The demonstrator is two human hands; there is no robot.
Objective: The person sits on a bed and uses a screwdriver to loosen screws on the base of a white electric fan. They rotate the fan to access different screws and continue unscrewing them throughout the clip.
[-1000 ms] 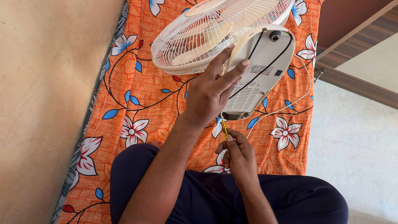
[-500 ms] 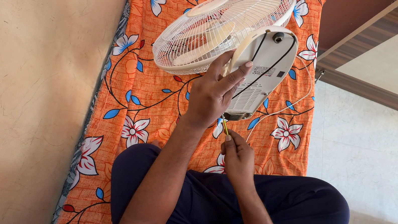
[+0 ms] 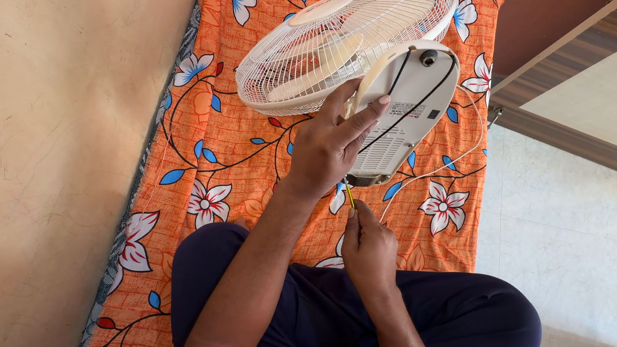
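Our left hand (image 3: pixel 324 152) spreads its fingers across the edge of a white table fan's base (image 3: pixel 404 115), gripping it so the underside faces us and stays steady. Our right hand (image 3: pixel 369 245) is closed around a thin yellow-shafted screwdriver (image 3: pixel 349 196), its tip pointing up at the base's lower rim. We see the fan (image 3: pixel 344 41) tipped on its side on an orange flowered bedsheet (image 3: pixel 232 156) (its wire cage (image 3: pixel 317 41) resting against the cloth). Its white cord (image 3: pixel 443 163) trails across the sheet. We sit cross-legged in dark trousers (image 3: pixel 462 326), beside a tan wall (image 3: pixel 40 125).
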